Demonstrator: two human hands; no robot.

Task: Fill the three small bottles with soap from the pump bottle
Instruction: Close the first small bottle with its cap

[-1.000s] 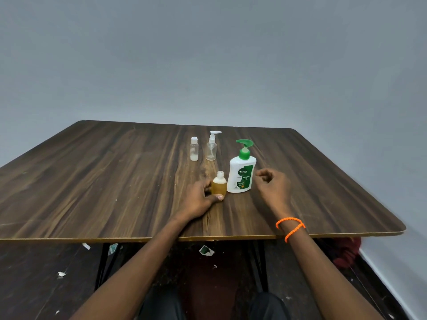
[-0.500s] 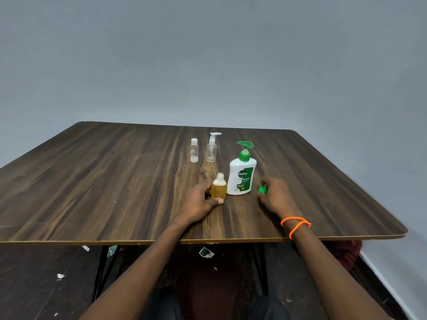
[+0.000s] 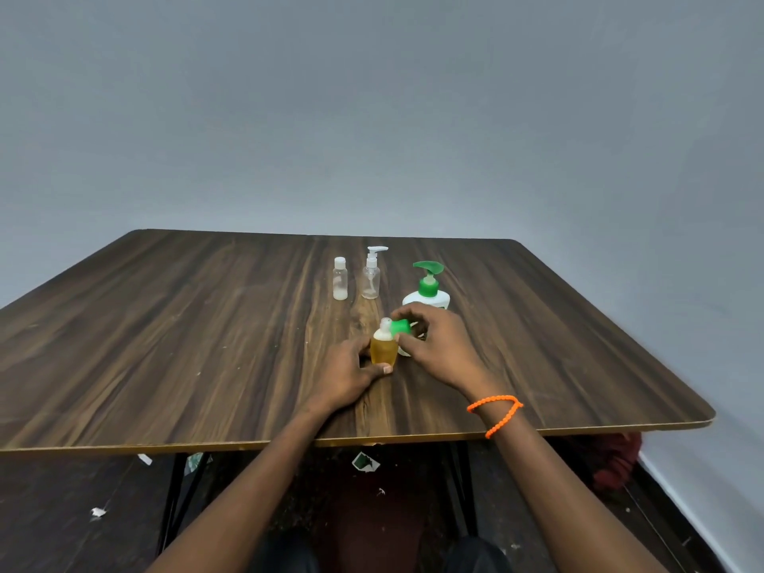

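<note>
Amber bottle (image 3: 383,348) upright on the worktop (image 3: 206,345), near the front edge, just in front of the pump bottle (image 3: 428,289). Left hand (image 3: 346,372) wrapped round its lower body, thumb across the near side. Right hand (image 3: 438,345) pinching a green cap (image 3: 400,327) right beside the open neck.

Looks like capping a bottle already filled with soap. Best done with the base pressed flat, cap brought square over the neck, then turned gently to avoid cross-threading or squeezing soap out.

Two clear small bottles well behind: one with a plain white cap (image 3: 340,279), one with a white pump top (image 3: 371,272); apparently not yet filled.

Hard to make out: neck thread and the cap's underside. Lower half of the pump bottle hidden behind the right hand. Right fingertips mostly tucked behind the cap.
</note>
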